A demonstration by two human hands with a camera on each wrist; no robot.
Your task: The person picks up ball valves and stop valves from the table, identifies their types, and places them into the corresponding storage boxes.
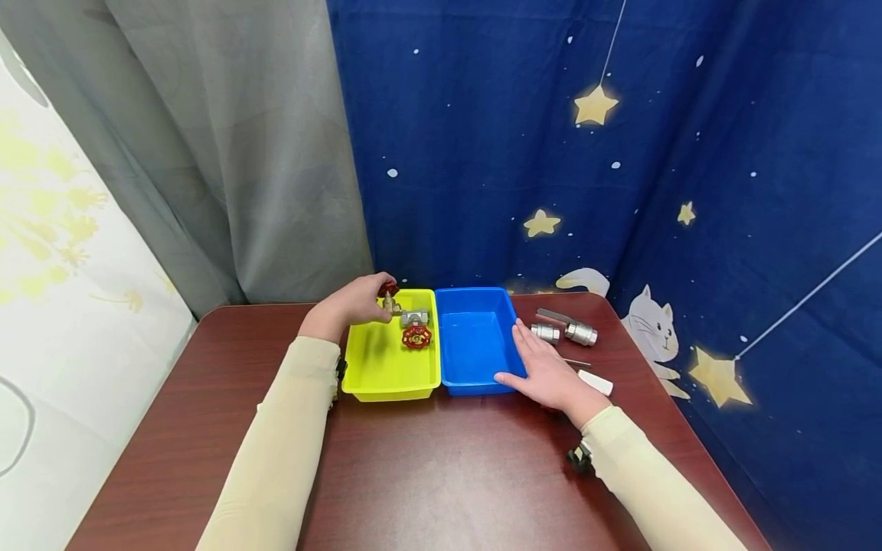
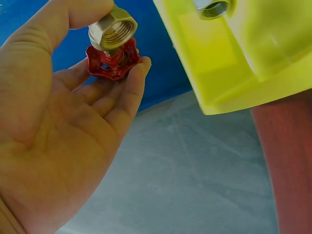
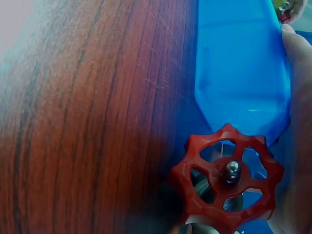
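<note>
Over the back of the yellow tray [image 1: 382, 369], my left hand [image 1: 353, 302] pinches a brass gate valve [image 2: 108, 33] between thumb and fingers. Its red handwheel [image 2: 116, 67] lies against the fingers, with the threaded opening toward the camera. Inside the tray sits another metal valve [image 1: 416, 318] with a red handwheel. My right hand [image 1: 544, 371] lies palm down with straight fingers at the right rim of the blue tray [image 1: 475, 389]. Close by its palm, the right wrist view shows a red handwheel [image 3: 217, 169], which the hand hides from the head view.
Two silver ball valves, one nearer the hand [image 1: 545, 333] and one farther right [image 1: 582, 333], lie on the table beyond my right fingers. A white piece [image 1: 596, 382] and a thin rod [image 1: 576, 363] show beside that hand. Curtains [image 1: 482, 153] hang behind the table's back edge.
</note>
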